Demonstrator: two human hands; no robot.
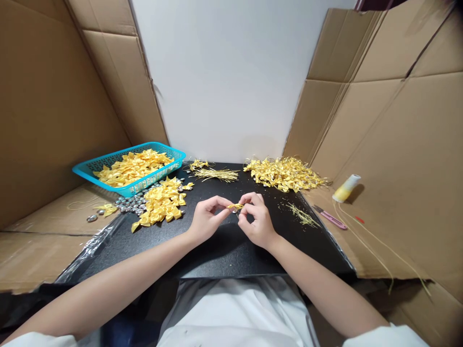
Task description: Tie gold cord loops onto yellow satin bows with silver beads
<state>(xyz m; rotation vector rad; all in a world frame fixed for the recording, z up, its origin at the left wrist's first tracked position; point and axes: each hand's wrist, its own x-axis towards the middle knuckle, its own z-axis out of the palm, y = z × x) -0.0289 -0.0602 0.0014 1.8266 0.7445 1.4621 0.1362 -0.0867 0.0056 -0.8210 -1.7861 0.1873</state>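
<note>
Above the middle of the black tabletop, my left hand [210, 218] pinches one end of a yellow ribbon bow [234, 206] between thumb and fingers. My right hand [256, 219] is closed at the bow's other side, its fingertips by a small silvery piece under the ribbon. Whether a cord is in the right fingers is too small to tell. A heap of yellow bows [161, 200] lies to the left of my left hand, beside silver bells or beads [132, 205]. Beyond my hands is a bundle of cut gold cords [217, 174].
A blue basket [155, 185] of yellow bows stands back left. Bows with cords are heaped [284, 173] back right. On the right lie cord scraps [303, 215], a pink cutter [331, 218] and a thread spool [346, 189]. Cardboard walls [398, 125] enclose both sides.
</note>
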